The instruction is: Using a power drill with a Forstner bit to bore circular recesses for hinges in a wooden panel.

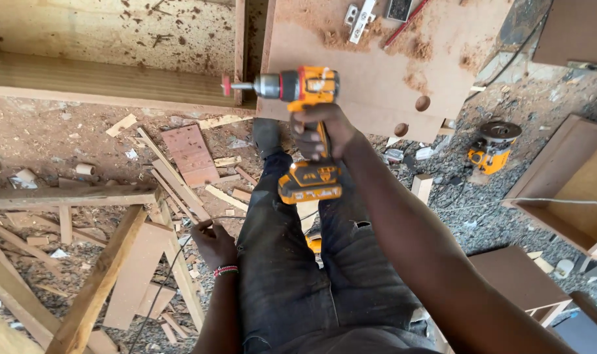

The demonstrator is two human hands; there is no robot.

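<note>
An orange cordless drill (303,124) is gripped tight by the right hand (321,134), bit pointed left at the board edge (246,65). The left hand (213,242) is hung low, fingers curled, maybe pinching a thin black cable (164,288).

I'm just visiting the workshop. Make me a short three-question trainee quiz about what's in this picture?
1. True or false: the right hand holds the orange cordless drill.
2. What is the left hand touching? A) a thin dark cable B) a hammer C) a saw
3. Fill in: two round holes are cut near the edge of the ____ board.

Key: 1 true; 2 A, the cable; 3 brown.
</note>
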